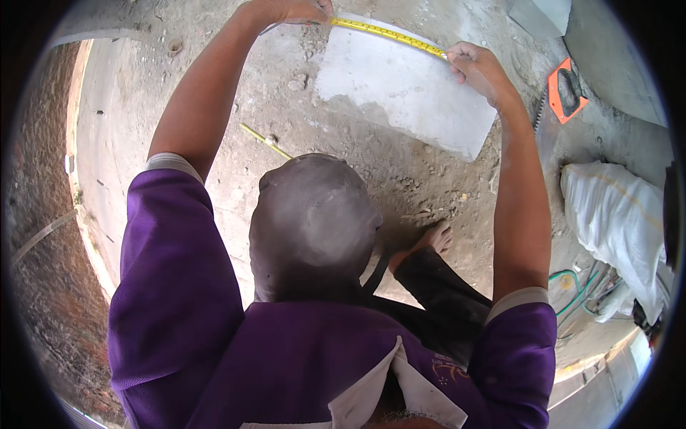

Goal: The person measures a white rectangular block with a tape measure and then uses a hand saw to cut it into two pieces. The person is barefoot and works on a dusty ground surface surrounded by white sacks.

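A yellow tape measure (389,36) is stretched along the far edge of a light grey block (400,89) that lies on the dusty concrete floor. My left hand (289,11) grips the tape at the block's far left corner, where a grey part shows under the fingers. My right hand (475,66) pinches the other end of the tape at the block's right corner. Both arms reach forward from purple short sleeves. My bent knee (311,222) in dark cloth sits below the block.
A hand saw with an orange handle (566,93) lies right of the block. A white sack (614,214) and green cords (577,286) are at the right. A second grey block (539,14) is far right. A thin yellow stick (264,141) lies by my knee; my bare foot (432,239) rests nearby.
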`<state>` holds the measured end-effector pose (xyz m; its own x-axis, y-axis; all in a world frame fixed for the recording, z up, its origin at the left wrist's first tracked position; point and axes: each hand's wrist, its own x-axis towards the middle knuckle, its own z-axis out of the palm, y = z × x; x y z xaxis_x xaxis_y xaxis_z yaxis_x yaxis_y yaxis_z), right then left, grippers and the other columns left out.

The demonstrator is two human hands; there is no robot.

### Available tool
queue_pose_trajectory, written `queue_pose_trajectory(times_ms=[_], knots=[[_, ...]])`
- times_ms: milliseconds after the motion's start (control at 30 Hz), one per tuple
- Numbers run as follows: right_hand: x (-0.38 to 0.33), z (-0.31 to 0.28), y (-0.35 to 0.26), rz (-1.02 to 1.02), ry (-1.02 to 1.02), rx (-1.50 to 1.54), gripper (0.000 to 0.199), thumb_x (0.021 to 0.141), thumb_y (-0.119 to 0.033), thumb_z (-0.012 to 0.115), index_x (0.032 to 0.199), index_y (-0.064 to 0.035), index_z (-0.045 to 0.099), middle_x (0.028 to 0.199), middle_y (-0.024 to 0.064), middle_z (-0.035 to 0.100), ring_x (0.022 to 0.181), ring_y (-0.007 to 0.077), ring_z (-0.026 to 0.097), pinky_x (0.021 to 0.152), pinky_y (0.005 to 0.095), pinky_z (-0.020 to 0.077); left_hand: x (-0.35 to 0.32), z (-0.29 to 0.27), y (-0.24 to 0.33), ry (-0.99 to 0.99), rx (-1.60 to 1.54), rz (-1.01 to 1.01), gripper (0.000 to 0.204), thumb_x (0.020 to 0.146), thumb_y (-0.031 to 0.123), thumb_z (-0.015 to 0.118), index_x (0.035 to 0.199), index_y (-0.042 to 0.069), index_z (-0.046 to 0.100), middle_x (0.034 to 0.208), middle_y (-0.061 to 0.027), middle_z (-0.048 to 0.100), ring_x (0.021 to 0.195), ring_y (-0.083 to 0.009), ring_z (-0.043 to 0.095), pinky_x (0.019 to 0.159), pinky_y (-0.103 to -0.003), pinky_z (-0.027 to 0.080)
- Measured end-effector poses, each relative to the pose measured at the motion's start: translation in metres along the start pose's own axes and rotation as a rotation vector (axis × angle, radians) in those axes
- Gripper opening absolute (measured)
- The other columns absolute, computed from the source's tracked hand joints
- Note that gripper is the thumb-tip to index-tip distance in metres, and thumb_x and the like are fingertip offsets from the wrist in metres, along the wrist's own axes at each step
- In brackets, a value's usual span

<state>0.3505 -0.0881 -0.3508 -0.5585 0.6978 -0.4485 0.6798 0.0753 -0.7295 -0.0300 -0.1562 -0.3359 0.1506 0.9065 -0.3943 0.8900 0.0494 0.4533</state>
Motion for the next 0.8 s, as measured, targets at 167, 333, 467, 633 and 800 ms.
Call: queue_pose_trajectory(times_ms=[167,333,467,633,800], knots=[[0.028,0.006,0.002,0.020,-0.010,0.077,0.020,0.097,-0.018,0.064,0.108,-0.0022,0.069,0.086,0.0013,0.065,0.067,0.0082,0.055,0.062,0.0250,0.0459,0.014,0.002,-0.036,0.037,0.092,0.170,0.037,0.082,0.029,0.064,0.107,0.006,0.077,0.103,-0.0193,0.075,0.095,-0.0327,0.070,0.087,-0.038,0.055],[0.033,0.010,0.010,0.077,-0.007,0.187,0.024,0.096,-0.013,0.062,0.115,-0.0006,0.069,0.089,0.0025,0.067,0.070,0.0090,0.059,0.065,0.0244,0.0496,0.026,0.006,-0.032,0.022,0.177,0.111,0.035,0.084,0.027,0.062,0.107,0.006,0.077,0.106,-0.0191,0.074,0.097,-0.0317,0.070,0.088,-0.039,0.055],[0.034,0.010,0.009,0.040,-0.014,0.211,0.026,0.095,-0.011,0.062,0.118,-0.0008,0.069,0.089,0.0028,0.067,0.071,0.0093,0.059,0.066,0.0241,0.0504,0.040,0.023,-0.072,0.059,0.355,0.357,0.034,0.086,0.026,0.059,0.107,0.007,0.077,0.107,-0.0180,0.075,0.099,-0.0321,0.070,0.087,-0.040,0.055],[0.028,0.013,0.010,0.080,0.049,0.218,0.026,0.095,-0.012,0.062,0.117,-0.0012,0.069,0.089,0.0031,0.068,0.070,0.0092,0.060,0.065,0.0240,0.0500,0.022,0.013,-0.007,0.003,0.132,0.006,0.028,0.090,0.024,0.058,0.103,0.007,0.075,0.106,-0.0148,0.075,0.096,-0.0317,0.069,0.086,-0.039,0.054],[0.030,0.017,0.008,0.075,0.064,0.234,0.026,0.095,-0.012,0.062,0.117,-0.0015,0.070,0.089,0.0041,0.069,0.070,0.0094,0.060,0.065,0.0240,0.0499,0.039,0.023,-0.070,0.173,0.467,0.726,0.023,0.092,0.024,0.058,0.098,0.009,0.075,0.102,-0.0130,0.074,0.086,-0.0322,0.069,0.080,-0.041,0.055]])
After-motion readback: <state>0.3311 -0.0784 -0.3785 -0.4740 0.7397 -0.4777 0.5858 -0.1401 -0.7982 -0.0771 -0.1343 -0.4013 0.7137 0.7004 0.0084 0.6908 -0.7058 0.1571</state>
